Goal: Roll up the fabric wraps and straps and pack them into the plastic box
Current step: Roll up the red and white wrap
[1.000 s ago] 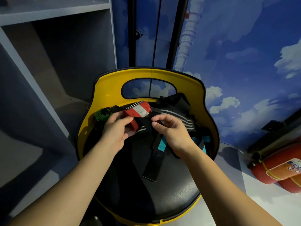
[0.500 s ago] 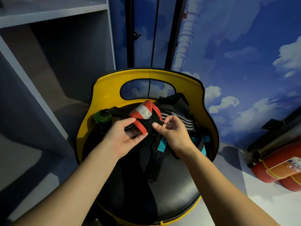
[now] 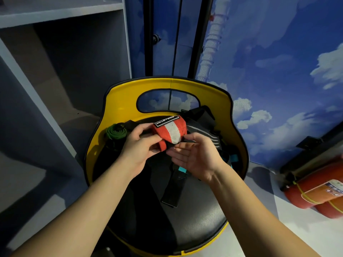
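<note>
A red and white fabric wrap (image 3: 171, 129) with a black label is rolled into a fat cylinder above the seat of a yellow chair (image 3: 122, 93). My left hand (image 3: 138, 145) grips its left end with curled fingers. My right hand (image 3: 194, 157) is palm up under the roll's right end, its fingertips pinching the wrap's dark tail. A black strap with teal tabs (image 3: 175, 182) hangs down over the black seat cushion (image 3: 194, 225). More dark striped wraps (image 3: 206, 132) lie heaped at the seat back. A coiled green strap (image 3: 116, 132) lies at the seat's left. No plastic box is in view.
A grey shelving unit (image 3: 61, 17) stands at the left with open compartments. A blue wall painted with clouds (image 3: 269, 62) rises behind the chair. Red fire extinguishers (image 3: 319, 193) lie on the pale floor at the right.
The red and white roll has grown thicker and turned so its label faces up. My right hand has turned palm up beneath it; my left hand has shifted further over the roll's left end.
</note>
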Tool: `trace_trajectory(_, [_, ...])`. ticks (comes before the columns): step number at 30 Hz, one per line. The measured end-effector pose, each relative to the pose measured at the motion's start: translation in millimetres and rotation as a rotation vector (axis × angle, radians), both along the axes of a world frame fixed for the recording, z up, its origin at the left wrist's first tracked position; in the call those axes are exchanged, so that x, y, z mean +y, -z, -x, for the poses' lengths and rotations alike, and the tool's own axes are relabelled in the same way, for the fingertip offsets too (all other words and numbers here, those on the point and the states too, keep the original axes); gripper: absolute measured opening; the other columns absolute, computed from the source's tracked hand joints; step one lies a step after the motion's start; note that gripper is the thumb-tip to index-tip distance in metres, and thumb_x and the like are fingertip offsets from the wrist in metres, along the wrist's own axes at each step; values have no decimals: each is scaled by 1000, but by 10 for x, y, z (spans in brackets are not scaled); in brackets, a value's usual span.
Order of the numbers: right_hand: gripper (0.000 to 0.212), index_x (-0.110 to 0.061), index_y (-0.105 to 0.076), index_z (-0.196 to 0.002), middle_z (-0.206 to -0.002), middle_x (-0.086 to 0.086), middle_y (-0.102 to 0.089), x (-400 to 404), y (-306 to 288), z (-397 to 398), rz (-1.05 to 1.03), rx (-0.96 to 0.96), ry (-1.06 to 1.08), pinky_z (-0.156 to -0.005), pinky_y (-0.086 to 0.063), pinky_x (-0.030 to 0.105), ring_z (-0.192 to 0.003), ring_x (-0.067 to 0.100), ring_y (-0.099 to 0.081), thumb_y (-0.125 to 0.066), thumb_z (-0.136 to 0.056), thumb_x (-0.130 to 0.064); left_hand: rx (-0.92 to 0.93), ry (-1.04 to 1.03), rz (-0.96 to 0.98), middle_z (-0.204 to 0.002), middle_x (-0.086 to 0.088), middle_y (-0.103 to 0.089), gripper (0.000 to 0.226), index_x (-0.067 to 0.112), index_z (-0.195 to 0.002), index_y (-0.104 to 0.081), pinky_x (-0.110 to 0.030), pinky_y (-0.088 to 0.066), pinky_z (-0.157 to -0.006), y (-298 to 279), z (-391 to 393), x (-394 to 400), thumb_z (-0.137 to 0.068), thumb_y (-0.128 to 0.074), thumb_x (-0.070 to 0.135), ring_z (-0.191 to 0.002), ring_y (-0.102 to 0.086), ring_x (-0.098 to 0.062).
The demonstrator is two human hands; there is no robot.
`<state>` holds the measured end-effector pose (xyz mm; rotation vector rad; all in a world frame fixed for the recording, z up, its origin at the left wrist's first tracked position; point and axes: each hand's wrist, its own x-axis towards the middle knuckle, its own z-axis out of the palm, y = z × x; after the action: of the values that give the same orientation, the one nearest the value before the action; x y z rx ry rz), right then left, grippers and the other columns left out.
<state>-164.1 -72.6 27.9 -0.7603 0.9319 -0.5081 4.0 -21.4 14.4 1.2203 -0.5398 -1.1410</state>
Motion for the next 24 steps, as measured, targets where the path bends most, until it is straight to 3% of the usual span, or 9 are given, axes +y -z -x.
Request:
trace_trajectory(3, [69,-5,-61,-130,-127,16,-67,-15,21,-2,-24,-37,-7,-111,-42,42,-120,31,-64,-63,-83,-56,-78,30,32,-109,-7,-72,38,23,-113,-64,-43,-58,-85,21,32,21,-87,-69,-4,-110,-68,-28])
trace_trajectory(7, [58,-18,-67,-127,-119,7,-72,17,40,-15,54,-25,5,-110,-42,39,-117,23,-63,-68,-82,-55,-258,118,77,-115,-2,-73,43,31,-107,-70,-44,-60,-86,86,128,55,-75,-82,5,-110,-70,-21])
trace_trajectory(12, [60,-4,-65,-127,-124,19,-69,23,97,-8,119,-91,69,-111,-45,48,-124,34,-62,-77,-79,-38,-235,189,95,-119,-4,-71,46,21,-119,-66,-44,-61,-87,56,89,87,-82,-76,-5,-110,-70,-21])
trace_trajectory(16, [50,1,-67,-123,-120,24,-69,60,133,-7,168,-131,96,-99,-54,43,-112,34,-66,-75,-83,-28,-218,252,124,-126,-2,-67,50,23,-123,-63,-43,-59,-90,69,60,114,-84,-73,-6,-113,-69,-21])
trace_trajectory(19, [47,-2,-70,-118,-116,20,-72,88,116,-9,215,-127,117,-96,-55,36,-104,28,-70,-76,-80,-29,-140,317,136,-129,4,-66,50,31,-125,-62,-43,-54,-98,70,74,127,-79,-69,12,-119,-64,-19])
trace_trajectory(21, [45,-3,-70,-119,-117,19,-72,103,117,-16,236,-123,100,-100,-53,37,-110,29,-69,-74,-83,-29,-124,320,140,-128,8,-65,48,35,-124,-60,-44,-54,-98,66,101,126,-80,-74,20,-120,-64,-17])
trace_trajectory(24, [44,-5,-69,-123,-121,18,-71,83,153,-7,247,-88,47,-109,-47,44,-118,33,-66,-73,-87,-30,-141,251,145,-130,5,-63,45,35,-119,-62,-50,-58,-93,98,110,106,-86,-76,7,-120,-64,-22])
